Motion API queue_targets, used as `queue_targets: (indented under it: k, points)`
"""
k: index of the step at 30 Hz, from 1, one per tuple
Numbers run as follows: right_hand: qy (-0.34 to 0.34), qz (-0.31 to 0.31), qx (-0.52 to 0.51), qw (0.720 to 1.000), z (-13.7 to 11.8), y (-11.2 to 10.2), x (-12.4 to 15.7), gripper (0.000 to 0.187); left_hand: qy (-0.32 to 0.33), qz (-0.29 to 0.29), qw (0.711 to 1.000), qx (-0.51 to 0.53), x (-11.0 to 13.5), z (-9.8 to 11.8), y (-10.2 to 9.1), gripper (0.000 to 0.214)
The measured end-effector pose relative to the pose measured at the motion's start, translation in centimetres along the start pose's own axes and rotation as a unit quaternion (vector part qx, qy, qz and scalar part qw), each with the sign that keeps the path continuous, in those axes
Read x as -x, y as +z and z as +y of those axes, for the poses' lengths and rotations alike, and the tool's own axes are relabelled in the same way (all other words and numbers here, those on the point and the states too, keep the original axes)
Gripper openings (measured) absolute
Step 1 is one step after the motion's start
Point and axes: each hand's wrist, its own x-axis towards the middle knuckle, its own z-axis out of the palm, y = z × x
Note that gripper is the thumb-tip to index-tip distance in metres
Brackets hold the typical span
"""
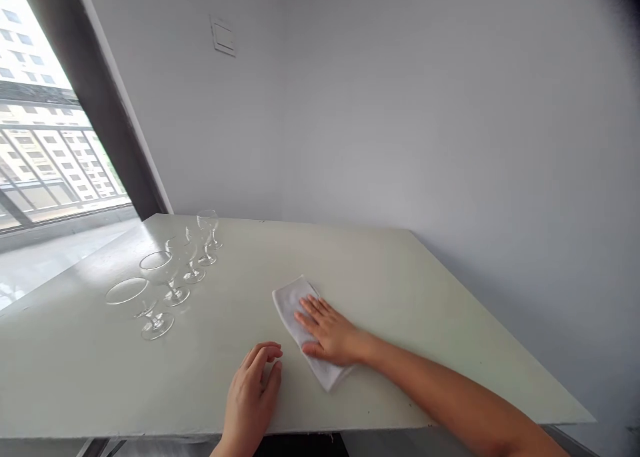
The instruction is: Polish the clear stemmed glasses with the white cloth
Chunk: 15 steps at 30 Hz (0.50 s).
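A folded white cloth (293, 300) lies on the pale tabletop, slightly right of the middle. My right hand (327, 330) rests flat on top of it, fingers spread and palm down, covering part of the cloth. To the left of the cloth and apart from it, my left hand (253, 387) is near the table's front edge. Its fingers are loosely curled with a gap to the thumb, and nothing shows in them.
Several clear stemmed glasses stand upright in a row on the left of the table (425, 297), the nearest glass (157, 324) closest to me. Grey walls border the far and right sides. A light switch (223, 37) and a window are at the left.
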Motion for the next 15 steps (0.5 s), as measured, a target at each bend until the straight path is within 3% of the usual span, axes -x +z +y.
queue_targets:
  k: [4,7,11,15]
  points:
    - [-0.031,-0.007,-0.011,0.999,-2.4,0.2,3.7,0.066,-0.012,-0.01,0.999,0.029,0.2,0.6,-0.3,0.018]
    - [0.027,0.023,0.018,0.999,-0.4,0.7,7.2,0.061,-0.012,-0.002,0.999,0.046,0.3,1.0,-0.5,0.017]
    - [0.187,0.091,0.077,0.975,7.0,2.5,13.0,0.059,-0.016,0.01,0.996,0.093,0.3,1.3,-0.5,0.016]
    - [0.318,0.196,0.125,0.919,16.0,4.4,19.5,0.068,-0.056,0.064,0.97,0.226,0.2,0.6,-1.3,0.017]
